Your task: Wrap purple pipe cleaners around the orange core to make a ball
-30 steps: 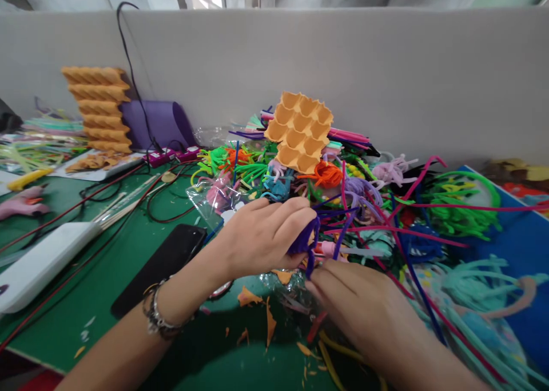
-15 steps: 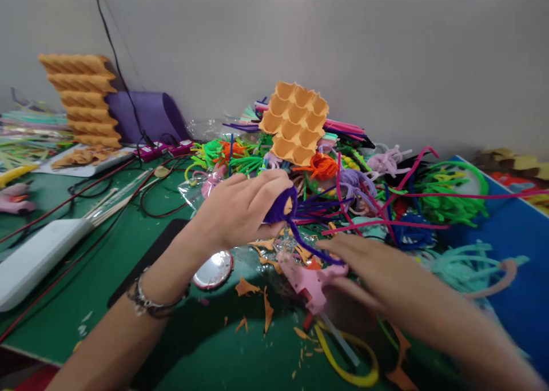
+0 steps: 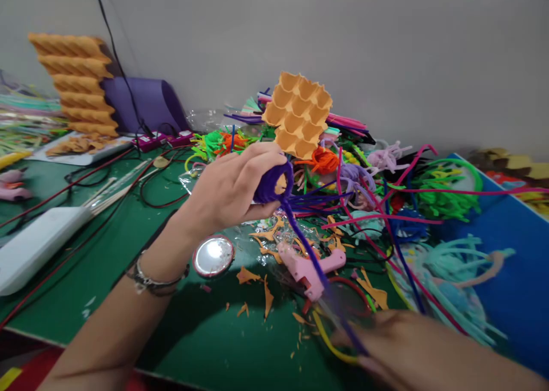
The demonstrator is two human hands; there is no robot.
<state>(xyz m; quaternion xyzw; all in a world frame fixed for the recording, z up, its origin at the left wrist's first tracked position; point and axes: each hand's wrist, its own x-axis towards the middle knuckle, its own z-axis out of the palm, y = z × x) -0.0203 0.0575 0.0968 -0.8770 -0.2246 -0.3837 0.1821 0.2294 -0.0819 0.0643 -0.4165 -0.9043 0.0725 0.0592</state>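
My left hand (image 3: 234,188) is raised above the green mat and closed around a small piece wound with purple pipe cleaner (image 3: 271,183). A loose purple strand (image 3: 315,268) runs from it down and to the right. My right hand (image 3: 397,354), blurred at the bottom edge, pinches the far end of that strand. A pink glue gun (image 3: 309,268) lies on the mat between the hands.
A big heap of coloured pipe cleaners (image 3: 386,191) fills the right, with an orange foam honeycomb piece (image 3: 298,115) on top. A round mirror (image 3: 213,256), orange scraps, cables, a white box (image 3: 40,248), a purple roll (image 3: 143,105) and stacked orange foam (image 3: 75,82) lie left.
My left hand has lifted the purple-wound piece higher. My right hand has pulled the strand down towards me, uncovering the pink glue gun.
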